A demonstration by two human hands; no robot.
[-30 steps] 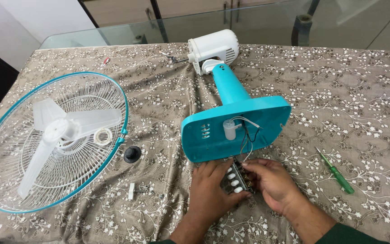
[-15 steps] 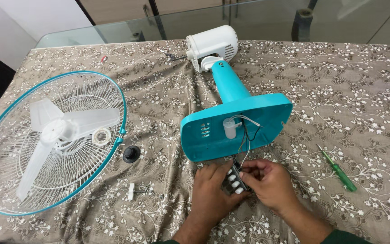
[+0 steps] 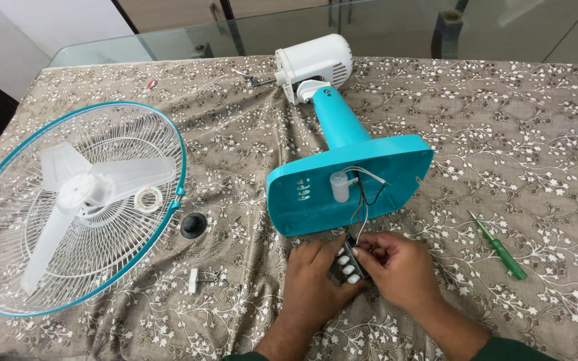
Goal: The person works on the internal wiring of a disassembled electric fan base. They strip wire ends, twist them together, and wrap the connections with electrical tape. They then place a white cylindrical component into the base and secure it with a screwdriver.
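On your far left the wire fan guard (image 3: 75, 207) lies flat on the patterned tablecloth (image 3: 536, 154), with the white fan blade (image 3: 81, 194) resting in it and a small white ring (image 3: 147, 198) near its teal rim. Just right of the guard sit a black knob (image 3: 193, 225) and, nearer you, a small white clip (image 3: 193, 281). In the middle the teal fan base (image 3: 349, 184) lies tipped on its side, its white motor housing (image 3: 316, 61) pointing away from you and wires (image 3: 364, 200) hanging from the underside. Your left hand (image 3: 312, 281) cups the black switch block (image 3: 350, 262) with white buttons just below the base, fingers curled around it. Your right hand (image 3: 399, 267) pinches the block's top where the wires meet it. Further right lies a green screwdriver (image 3: 500, 246), well apart.
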